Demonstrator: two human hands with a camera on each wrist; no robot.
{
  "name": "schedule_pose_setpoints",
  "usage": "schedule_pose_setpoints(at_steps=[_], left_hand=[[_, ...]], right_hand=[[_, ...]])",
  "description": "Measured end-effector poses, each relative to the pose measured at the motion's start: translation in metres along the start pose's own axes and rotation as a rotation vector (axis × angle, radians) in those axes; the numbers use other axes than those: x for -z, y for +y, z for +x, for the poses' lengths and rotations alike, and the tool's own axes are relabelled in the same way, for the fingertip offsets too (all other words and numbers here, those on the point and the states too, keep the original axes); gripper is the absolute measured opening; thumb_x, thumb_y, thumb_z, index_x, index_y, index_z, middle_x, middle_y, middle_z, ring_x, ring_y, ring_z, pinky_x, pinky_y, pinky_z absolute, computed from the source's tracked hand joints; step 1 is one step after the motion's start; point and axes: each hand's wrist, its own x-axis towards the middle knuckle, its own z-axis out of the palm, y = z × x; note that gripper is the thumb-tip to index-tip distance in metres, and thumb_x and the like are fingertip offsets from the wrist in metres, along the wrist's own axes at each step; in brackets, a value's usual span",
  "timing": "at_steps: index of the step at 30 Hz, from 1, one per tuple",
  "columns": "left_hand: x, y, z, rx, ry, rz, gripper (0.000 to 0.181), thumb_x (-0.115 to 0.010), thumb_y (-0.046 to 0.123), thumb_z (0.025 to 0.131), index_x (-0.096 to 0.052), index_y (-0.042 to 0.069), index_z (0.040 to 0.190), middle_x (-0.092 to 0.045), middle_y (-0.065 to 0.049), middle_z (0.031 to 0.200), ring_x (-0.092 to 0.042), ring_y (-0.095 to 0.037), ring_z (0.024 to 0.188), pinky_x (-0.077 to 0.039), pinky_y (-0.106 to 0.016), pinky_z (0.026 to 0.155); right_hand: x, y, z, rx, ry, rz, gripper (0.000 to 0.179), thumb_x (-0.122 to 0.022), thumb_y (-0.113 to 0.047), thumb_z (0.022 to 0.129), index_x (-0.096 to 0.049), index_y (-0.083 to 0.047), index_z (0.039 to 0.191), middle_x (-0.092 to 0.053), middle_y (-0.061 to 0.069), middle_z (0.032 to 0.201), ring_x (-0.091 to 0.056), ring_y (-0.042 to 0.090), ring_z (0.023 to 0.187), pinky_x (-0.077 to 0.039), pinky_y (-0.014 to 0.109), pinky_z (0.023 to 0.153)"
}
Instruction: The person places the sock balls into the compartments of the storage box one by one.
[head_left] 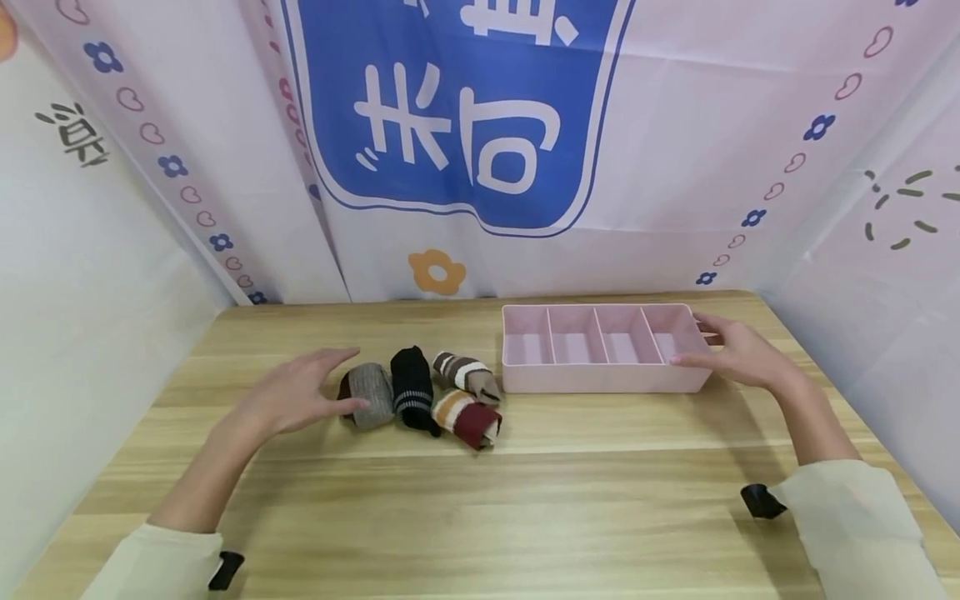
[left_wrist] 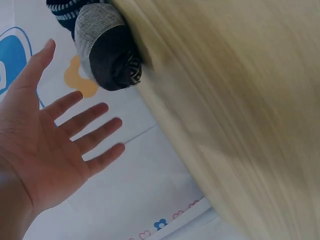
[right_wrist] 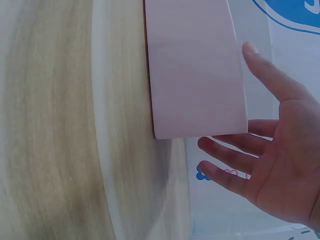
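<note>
A grey rolled sock with a dark end lies at the left of a small group on the table. Beside it are a black rolled sock, a brown-and-white striped one and a maroon, orange and white one. My left hand hovers around the left side of the grey sock, fingers spread and holding nothing. A pink box with several compartments stands to the right. At its right end is my right hand, thumb by the front corner, fingers at the end wall; firm contact is unclear.
The wooden table runs back to a white printed cloth with a blue sign. White side panels border it left and right. Black straps show at the sleeve cuffs.
</note>
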Motion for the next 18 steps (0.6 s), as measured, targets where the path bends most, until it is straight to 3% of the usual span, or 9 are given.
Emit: schedule_pose_setpoints(at_steps=[8, 18], left_hand=[[-0.013, -0.004, 0.007, -0.063, -0.03, -0.137, 0.094, -0.085, 0.049, 0.082, -0.048, -0.008, 0.148, -0.051, -0.031, 0.148, -0.048, -0.052, 0.136, -0.038, -0.067, 0.111], [-0.02, -0.004, 0.017, -0.11, 0.004, -0.144, 0.083, -0.093, 0.027, 0.076, -0.054, -0.011, 0.139, -0.057, -0.032, 0.139, -0.053, -0.051, 0.129, -0.042, -0.064, 0.109]], right_hand=[[0.001, 0.001, 0.003, -0.036, -0.017, 0.045, 0.1, -0.079, -0.035, 0.091, -0.022, 0.01, 0.159, -0.038, 0.04, 0.153, -0.049, 0.057, 0.131, -0.045, 0.064, 0.106], [0.001, 0.001, 0.006, -0.065, -0.027, 0.055, 0.102, -0.081, -0.034, 0.09, -0.021, 0.012, 0.158, -0.037, 0.041, 0.153, -0.05, 0.057, 0.131, -0.047, 0.062, 0.105]])
